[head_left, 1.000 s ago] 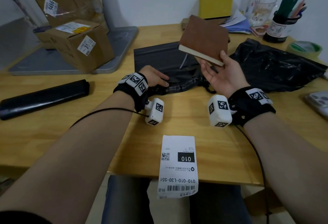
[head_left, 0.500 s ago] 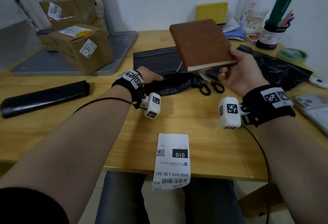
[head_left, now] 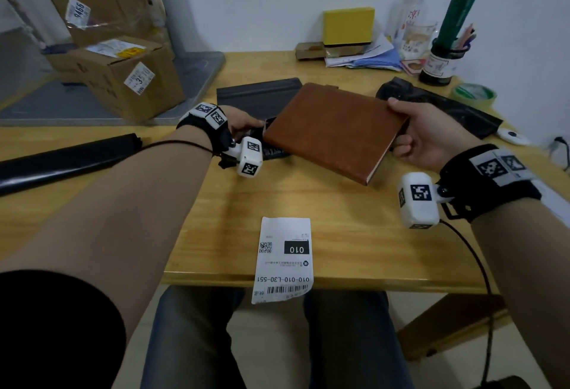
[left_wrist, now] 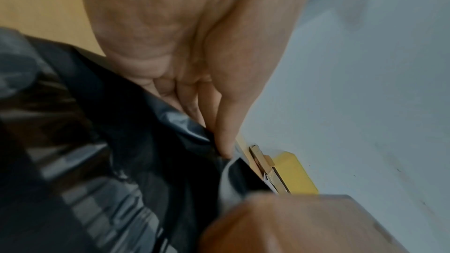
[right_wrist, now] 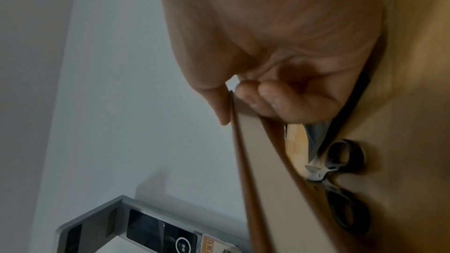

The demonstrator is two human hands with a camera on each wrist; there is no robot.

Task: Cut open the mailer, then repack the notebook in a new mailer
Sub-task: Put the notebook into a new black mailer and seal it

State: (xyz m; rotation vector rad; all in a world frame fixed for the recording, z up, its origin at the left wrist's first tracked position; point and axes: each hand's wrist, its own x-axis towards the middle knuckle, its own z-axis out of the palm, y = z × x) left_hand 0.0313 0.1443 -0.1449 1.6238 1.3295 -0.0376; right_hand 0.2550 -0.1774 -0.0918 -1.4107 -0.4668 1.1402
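Observation:
My right hand (head_left: 410, 129) grips a brown notebook (head_left: 333, 129) by its right edge, thumb on the cover and fingers beneath, and holds it tilted just above the desk. The right wrist view shows the same pinch on the notebook (right_wrist: 263, 161). My left hand (head_left: 246, 125) pinches the edge of a black mailer with grey print (head_left: 273, 151), also seen in the left wrist view as the mailer (left_wrist: 146, 161). The notebook's left corner (left_wrist: 292, 224) is right beside that edge. A crumpled black mailer (head_left: 438, 108) lies at the right. Scissors (right_wrist: 340, 189) lie under the notebook, hidden in the head view.
A flat stack of dark mailers (head_left: 259, 95) lies behind the left hand. Cardboard boxes (head_left: 123, 80) stand at the back left, a black roll (head_left: 61, 157) lies at the left. A shipping label (head_left: 283, 259) overhangs the front edge. A tape roll (head_left: 475, 95) and pen cup (head_left: 441, 65) sit at the back right.
My right hand has lowered the notebook and swung it left, bringing it flat beside my left hand. The left hand has kept its hold on the printed mailer's edge.

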